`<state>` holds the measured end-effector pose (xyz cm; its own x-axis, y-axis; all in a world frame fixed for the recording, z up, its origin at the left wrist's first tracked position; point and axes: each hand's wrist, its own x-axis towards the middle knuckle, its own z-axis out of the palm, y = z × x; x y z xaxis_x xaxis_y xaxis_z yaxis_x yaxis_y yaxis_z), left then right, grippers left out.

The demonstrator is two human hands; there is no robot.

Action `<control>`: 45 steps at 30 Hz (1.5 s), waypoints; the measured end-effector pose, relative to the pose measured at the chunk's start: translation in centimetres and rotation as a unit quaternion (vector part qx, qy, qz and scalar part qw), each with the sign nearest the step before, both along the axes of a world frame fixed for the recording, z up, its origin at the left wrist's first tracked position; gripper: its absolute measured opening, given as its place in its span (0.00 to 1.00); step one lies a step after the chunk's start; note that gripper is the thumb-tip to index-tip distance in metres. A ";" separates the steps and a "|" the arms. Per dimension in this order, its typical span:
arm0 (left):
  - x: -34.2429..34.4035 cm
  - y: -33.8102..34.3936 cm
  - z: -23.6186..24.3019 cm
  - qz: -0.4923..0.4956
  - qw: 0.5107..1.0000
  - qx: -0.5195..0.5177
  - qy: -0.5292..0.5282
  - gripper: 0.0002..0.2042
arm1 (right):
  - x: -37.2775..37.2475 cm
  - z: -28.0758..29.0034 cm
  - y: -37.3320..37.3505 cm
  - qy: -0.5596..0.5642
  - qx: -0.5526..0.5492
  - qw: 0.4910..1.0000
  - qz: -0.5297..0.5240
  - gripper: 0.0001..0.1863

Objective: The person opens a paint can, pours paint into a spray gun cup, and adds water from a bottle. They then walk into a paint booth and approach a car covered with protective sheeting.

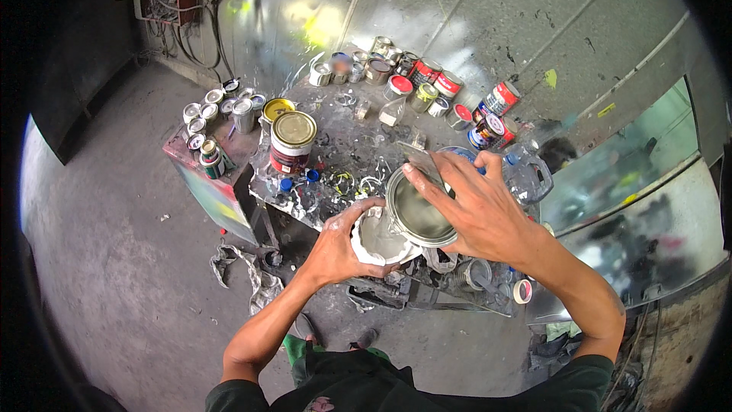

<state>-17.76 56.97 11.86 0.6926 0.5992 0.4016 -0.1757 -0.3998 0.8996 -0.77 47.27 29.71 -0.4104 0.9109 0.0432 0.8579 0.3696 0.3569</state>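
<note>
My left hand (341, 240) is wrapped round a round white container (381, 235), its rim smeared with white and pale grey stuff inside. My right hand (480, 202) grips an open metal can (419, 210) from the right side. The can leans over the container's right edge, its mouth facing up toward me, with a grey-green coating inside. A flat greyish piece like a scraper (422, 160) lies under my right fingers at the can's far rim. Whether liquid runs between the two vessels I cannot tell.
A paint-spattered table (335, 118) carries a large lidded can (293, 141), a clear jug (526, 175), a bottle (393, 111) and several cans along the back. Small cans crowd a side stand (179, 149) at left. A tape roll (522, 291) lies at the near right.
</note>
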 end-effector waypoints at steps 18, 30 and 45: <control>0.2 -0.1 -0.3 -0.015 1.000 -0.015 -0.001 0.42 | 0.0 -0.1 -0.3 -0.003 -0.006 1.000 -0.009 0.65; 0.5 -0.7 0.2 -0.025 0.999 -0.019 0.018 0.43 | 0.1 0.1 -1.2 -0.006 -0.020 0.999 -0.025 0.58; 1.8 -1.3 -0.6 -0.039 0.999 -0.027 -0.009 0.41 | 0.7 0.1 -2.2 -0.010 -0.028 0.998 -0.050 0.59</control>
<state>-15.95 55.69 11.29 0.7308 0.5652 0.3827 -0.2206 -0.3351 0.9160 -0.12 45.09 29.80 -0.3179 0.9480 -0.0155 0.8845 0.3024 0.3552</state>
